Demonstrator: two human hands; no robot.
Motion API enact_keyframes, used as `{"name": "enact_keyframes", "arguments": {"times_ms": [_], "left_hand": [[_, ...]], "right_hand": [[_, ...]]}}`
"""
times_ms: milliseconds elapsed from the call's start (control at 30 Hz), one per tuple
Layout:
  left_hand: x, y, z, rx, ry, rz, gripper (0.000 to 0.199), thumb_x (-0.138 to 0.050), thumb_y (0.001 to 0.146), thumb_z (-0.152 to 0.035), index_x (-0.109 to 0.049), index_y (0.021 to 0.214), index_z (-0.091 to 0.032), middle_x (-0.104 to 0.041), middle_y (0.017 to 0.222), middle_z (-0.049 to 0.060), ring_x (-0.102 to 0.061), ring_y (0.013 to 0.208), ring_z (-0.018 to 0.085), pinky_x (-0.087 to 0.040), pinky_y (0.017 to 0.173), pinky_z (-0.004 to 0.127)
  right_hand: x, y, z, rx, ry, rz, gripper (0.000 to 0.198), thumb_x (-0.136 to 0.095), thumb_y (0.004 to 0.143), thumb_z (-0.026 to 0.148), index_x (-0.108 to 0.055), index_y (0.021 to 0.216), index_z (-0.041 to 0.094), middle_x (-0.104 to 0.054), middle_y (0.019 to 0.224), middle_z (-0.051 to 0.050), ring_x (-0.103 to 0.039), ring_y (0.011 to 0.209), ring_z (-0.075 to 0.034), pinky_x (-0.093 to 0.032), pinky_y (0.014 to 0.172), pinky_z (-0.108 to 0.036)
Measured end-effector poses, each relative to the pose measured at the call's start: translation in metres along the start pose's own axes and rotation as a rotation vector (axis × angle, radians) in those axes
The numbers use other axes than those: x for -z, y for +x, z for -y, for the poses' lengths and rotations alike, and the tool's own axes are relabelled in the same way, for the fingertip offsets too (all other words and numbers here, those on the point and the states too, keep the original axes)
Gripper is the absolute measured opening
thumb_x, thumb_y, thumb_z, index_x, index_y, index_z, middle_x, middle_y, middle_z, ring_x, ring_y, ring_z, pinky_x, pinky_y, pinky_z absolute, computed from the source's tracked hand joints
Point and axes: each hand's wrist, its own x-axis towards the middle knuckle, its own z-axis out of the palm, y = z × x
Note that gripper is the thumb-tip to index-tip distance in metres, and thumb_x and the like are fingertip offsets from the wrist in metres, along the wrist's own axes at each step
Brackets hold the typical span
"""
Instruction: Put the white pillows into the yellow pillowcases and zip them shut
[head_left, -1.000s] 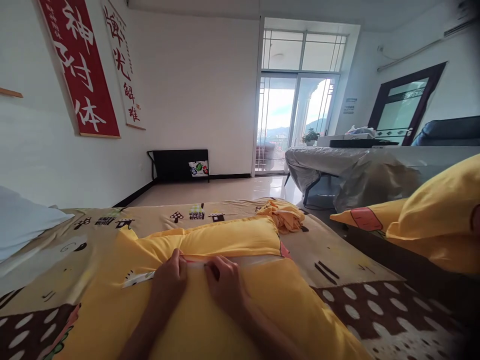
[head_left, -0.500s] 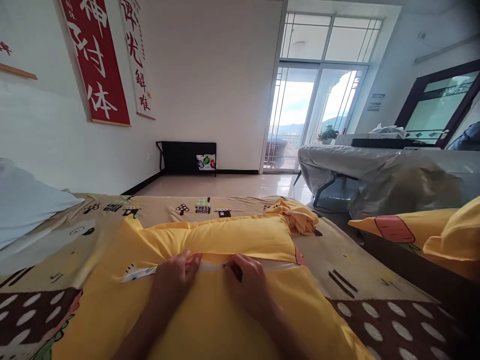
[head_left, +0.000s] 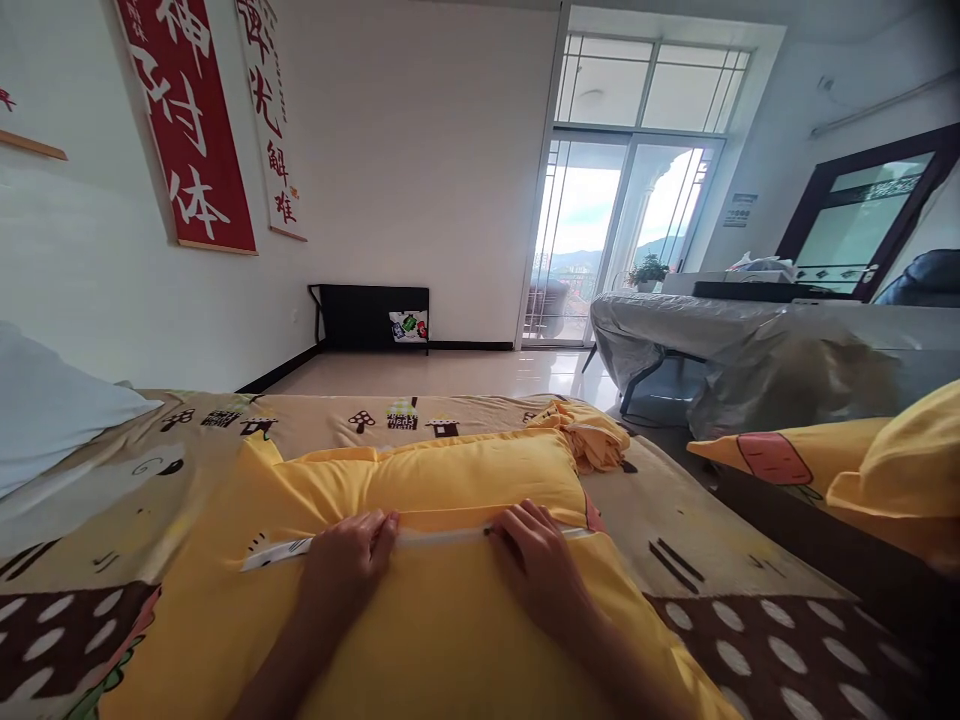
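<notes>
A yellow pillow in its pillowcase (head_left: pixel 420 630) lies before me, with a whitish zipper (head_left: pixel 442 537) running across its middle. My left hand (head_left: pixel 349 555) is closed on the fabric edge at the zipper's left part, thumb against fingers. Farther right along the same zipper, my right hand (head_left: pixel 532 555) pinches a small dark zipper pull (head_left: pixel 487 531). Between the hands the zipper line looks closed; a white strip also shows right of my right hand. A white patch with dark marks (head_left: pixel 276 553) lies left of my left hand.
A patterned blanket (head_left: pixel 675 520) spreads under the pillow. Crumpled yellow cloth (head_left: pixel 592 440) lies behind it at the right. Another yellow pillow (head_left: pixel 892 450) is at the far right, a white pillow (head_left: pixel 60 410) at the left. Beyond stands a plastic-covered table (head_left: pixel 697 315).
My right hand has slid right along the zipper with the pull, widening the gap between my hands. My left hand stays in nearly the same place. The view has shifted slightly.
</notes>
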Motion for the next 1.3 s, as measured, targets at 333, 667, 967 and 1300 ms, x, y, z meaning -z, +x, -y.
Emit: {"name": "enact_keyframes", "arguments": {"times_ms": [333,667,967,1300], "left_hand": [[0.000,0.004,0.014,-0.013,0.054,-0.131,0.027,-0.031,0.091,-0.020,-0.055,0.103,-0.017,-0.064,0.103,0.010,-0.059,0.098,0.022,-0.042,0.082,0.033],[0.026,0.014,-0.142,-0.220,0.214,0.072,0.035,-0.037,0.079,-0.003,-0.060,0.102,-0.014,-0.063,0.103,0.013,-0.055,0.099,0.027,-0.039,0.084,0.039],[-0.044,0.017,-0.123,-0.312,-0.203,-0.188,0.028,-0.031,0.094,-0.025,-0.054,0.079,-0.019,-0.059,0.083,0.006,-0.052,0.083,0.021,-0.039,0.077,0.033],[-0.048,0.022,-0.120,-0.111,-0.177,0.063,0.024,-0.026,0.094,-0.026,-0.043,0.078,-0.021,-0.059,0.068,0.003,-0.059,0.065,0.020,-0.027,0.056,0.028]], "right_hand": [[-0.002,-0.010,-0.016,0.026,0.021,-0.183,0.016,-0.045,0.088,0.010,-0.055,0.080,0.019,-0.061,0.095,-0.003,-0.050,0.089,-0.017,-0.033,0.082,-0.032],[0.005,-0.013,-0.007,0.039,-0.030,-0.287,0.021,-0.040,0.088,0.009,-0.053,0.074,0.019,-0.064,0.078,-0.003,-0.054,0.073,-0.014,-0.034,0.076,-0.028],[0.015,-0.015,-0.002,0.037,-0.001,-0.308,0.020,-0.039,0.089,0.011,-0.055,0.078,0.019,-0.065,0.080,-0.003,-0.056,0.074,-0.015,-0.032,0.078,-0.030],[0.018,-0.012,-0.010,-0.087,-0.008,-0.216,0.019,-0.048,0.081,0.011,-0.051,0.064,0.019,-0.059,0.069,-0.001,-0.050,0.069,-0.015,-0.033,0.071,-0.029]]}}
